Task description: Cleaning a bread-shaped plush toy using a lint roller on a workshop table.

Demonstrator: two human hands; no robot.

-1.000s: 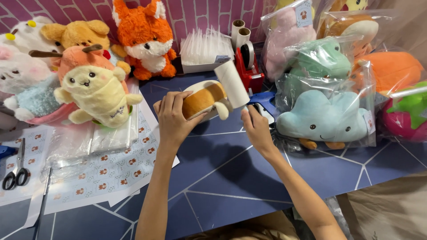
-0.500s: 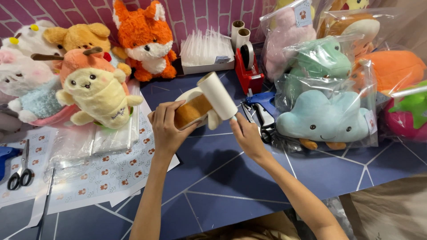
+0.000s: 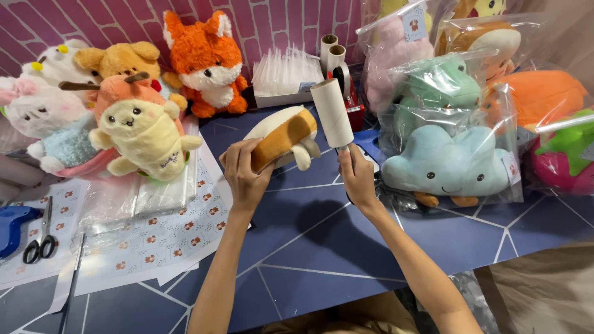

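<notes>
- Up over the dark blue tabletop point(image 3: 322, 247), the left hand point(image 3: 244, 173) is closed around one end of an orange-and-cream plush toy point(image 3: 284, 136), lifting it clear so its side faces the roller.
- Just right of it, the right hand point(image 3: 357, 176) grips the handle of a white lint roller point(image 3: 332, 113); the roll stands tilted, nearly upright, close beside the toy's far end, though contact cannot be told for sure.
- Beyond the right hand sits a pale blue cloud plush in a clear bag point(image 3: 448, 164), with more bagged toys stacked behind it, apparently kept wrapped against dust.
- To the left of the left hand, unbagged plush animals crowd together, a cream-yellow one point(image 3: 141, 133) in front and an orange fox point(image 3: 207, 59) behind.
- Further left, black-handled scissors point(image 3: 40, 241) lie on printed sheets, well apart from both hands.
</notes>
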